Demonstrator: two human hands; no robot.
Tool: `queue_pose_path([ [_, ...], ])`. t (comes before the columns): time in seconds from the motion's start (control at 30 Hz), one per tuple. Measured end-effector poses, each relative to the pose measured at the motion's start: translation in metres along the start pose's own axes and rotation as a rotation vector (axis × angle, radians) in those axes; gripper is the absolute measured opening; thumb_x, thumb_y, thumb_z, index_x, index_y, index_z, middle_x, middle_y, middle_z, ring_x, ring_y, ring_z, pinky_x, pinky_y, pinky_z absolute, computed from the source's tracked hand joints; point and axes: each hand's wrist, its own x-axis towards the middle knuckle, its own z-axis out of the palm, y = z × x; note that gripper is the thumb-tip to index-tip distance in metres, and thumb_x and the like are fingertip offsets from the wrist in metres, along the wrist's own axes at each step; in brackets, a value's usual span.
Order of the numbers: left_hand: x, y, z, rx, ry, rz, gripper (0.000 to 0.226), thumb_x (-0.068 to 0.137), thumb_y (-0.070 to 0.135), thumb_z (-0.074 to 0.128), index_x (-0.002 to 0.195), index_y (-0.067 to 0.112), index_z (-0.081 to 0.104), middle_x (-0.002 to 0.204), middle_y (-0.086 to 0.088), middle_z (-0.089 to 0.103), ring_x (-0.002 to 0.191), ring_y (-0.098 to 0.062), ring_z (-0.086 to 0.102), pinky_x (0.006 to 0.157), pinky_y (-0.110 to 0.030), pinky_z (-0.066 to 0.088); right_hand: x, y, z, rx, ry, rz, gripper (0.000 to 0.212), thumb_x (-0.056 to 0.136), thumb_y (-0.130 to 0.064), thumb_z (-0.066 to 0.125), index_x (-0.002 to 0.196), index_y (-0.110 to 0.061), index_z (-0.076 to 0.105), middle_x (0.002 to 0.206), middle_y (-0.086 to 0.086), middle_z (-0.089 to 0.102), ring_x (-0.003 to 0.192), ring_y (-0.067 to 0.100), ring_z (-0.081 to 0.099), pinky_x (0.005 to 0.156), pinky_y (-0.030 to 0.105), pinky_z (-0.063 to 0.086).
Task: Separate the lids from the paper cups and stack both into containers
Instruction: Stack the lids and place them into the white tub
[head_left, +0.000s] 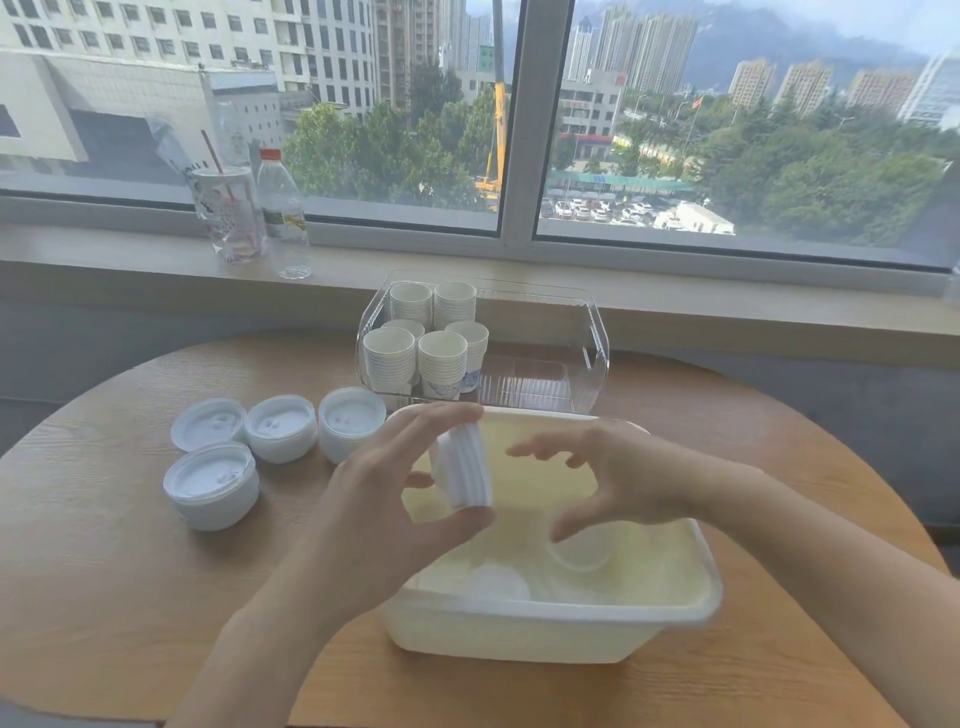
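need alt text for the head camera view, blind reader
A left hand grips a small stack of white plastic lids on edge above a cream plastic tub while the open right hand hovers beside it. Behind stands a clear box of stacked paper cups.

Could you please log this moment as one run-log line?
left hand: holds lid stack | right hand: open above white tub

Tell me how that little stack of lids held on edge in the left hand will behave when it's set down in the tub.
The stack of lids is probably light: the left hand holds it between thumb and fingertips. Standing on edge, the round lids would likely roll or topple in the cream tub. The lids seem only nested, so the stack may fan apart.
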Motion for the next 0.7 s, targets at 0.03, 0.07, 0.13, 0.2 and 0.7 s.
queue_pose_path([
  [0.03,0.000,-0.001,0.000,0.001,-0.005,-0.002,0.070,0.079,0.030,0.091,0.137,0.050,0.056,0.140,0.027,0.056,0.134,-0.002,0.051,0.095,-0.020,0.054,0.001,0.004,0.003,-0.099,-0.087,0.037,0.089,0.076,-0.050,0.089,0.150,-0.053,0.041,0.146,-0.022,0.051,0.127,0.001,0.051,0.109,0.028,0.041],
  [0.07,0.000,-0.001,0.001,-0.003,-0.013,-0.006,0.070,0.079,0.030,0.091,0.137,0.050,0.056,0.141,0.026,0.055,0.135,-0.003,0.051,0.096,-0.020,0.053,0.002,0.007,0.007,-0.184,-0.158,0.047,0.090,0.077,-0.048,0.088,0.152,-0.052,0.038,0.151,-0.021,0.047,0.134,0.005,0.046,0.112,0.028,0.037],
  [0.13,-0.001,-0.002,0.001,-0.014,-0.029,-0.009,0.069,0.080,0.028,0.090,0.136,0.049,0.056,0.143,0.025,0.055,0.136,-0.006,0.050,0.096,-0.021,0.053,0.006,0.010,0.015,-0.341,-0.247,0.039,0.093,0.079,-0.044,0.088,0.156,-0.047,0.035,0.159,-0.016,0.040,0.144,0.012,0.039,0.116,0.033,0.035],
  [0.2,-0.002,-0.003,0.002,-0.023,-0.034,-0.015,0.069,0.079,0.027,0.091,0.136,0.048,0.057,0.144,0.024,0.055,0.136,-0.007,0.051,0.096,-0.021,0.054,0.012,0.013,0.021,-0.466,-0.291,0.044,0.097,0.078,-0.043,0.088,0.158,-0.043,0.032,0.161,-0.012,0.040,0.144,0.016,0.041,0.114,0.038,0.039],
  [0.7,-0.005,-0.002,-0.001,-0.046,-0.026,-0.043,0.070,0.079,0.028,0.091,0.137,0.049,0.057,0.143,0.028,0.054,0.136,-0.003,0.051,0.097,-0.018,0.052,0.011,0.006,0.021,-0.261,-0.094,-0.020,0.078,0.083,-0.056,0.077,0.151,-0.047,0.040,0.139,-0.022,0.054,0.126,0.003,0.049,0.108,0.029,0.040],
])
